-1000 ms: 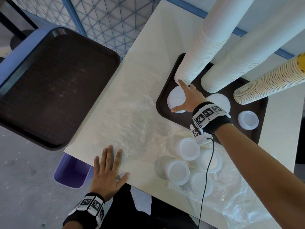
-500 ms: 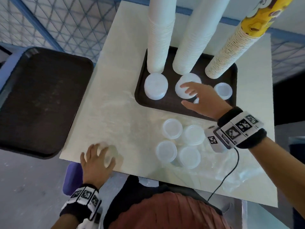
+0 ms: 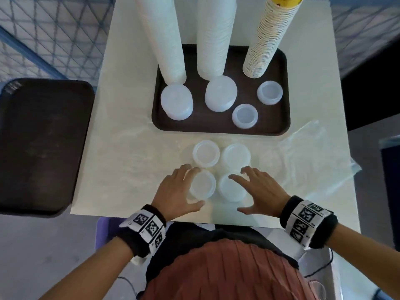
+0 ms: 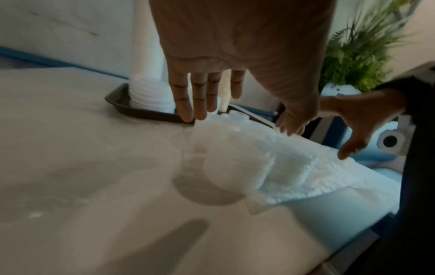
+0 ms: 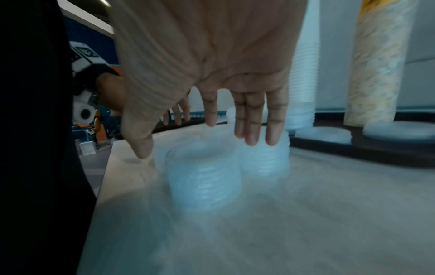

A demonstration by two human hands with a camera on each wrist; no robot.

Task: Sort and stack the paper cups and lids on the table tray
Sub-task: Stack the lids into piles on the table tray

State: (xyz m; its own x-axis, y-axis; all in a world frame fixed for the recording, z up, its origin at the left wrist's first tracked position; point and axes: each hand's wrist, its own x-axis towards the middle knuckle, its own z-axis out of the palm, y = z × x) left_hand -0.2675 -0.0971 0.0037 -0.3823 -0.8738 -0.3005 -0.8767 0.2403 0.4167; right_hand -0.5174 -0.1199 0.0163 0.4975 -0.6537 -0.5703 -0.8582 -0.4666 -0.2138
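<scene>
A brown tray point(image 3: 216, 129) at the back of the table carries two tall white cup stacks point(image 3: 164, 40), a patterned cup stack point(image 3: 268, 40), two wide lid stacks point(image 3: 177, 102) and two small ones point(image 3: 245, 116). In front of it several small clear lid stacks stand together. My left hand point(image 3: 190, 187) straddles the near-left stack point(image 3: 203, 185), fingers straight in the left wrist view point(image 4: 207, 104). My right hand point(image 3: 242, 191) hovers spread over the near-right stack point(image 3: 231, 188); its fingers point(image 5: 252, 126) hang straight just above the lids point(image 5: 204, 182).
A second dark tray point(image 3: 43, 144) lies off the table to the left. A crumpled clear plastic bag point(image 3: 313, 161) covers the table's right side. The table's front edge is just behind both wrists. A potted plant point(image 4: 357, 55) stands beyond the table.
My left hand moved from the table's front left corner to the near-left lid stack. My right hand pulled back from the tray to the near-right stack.
</scene>
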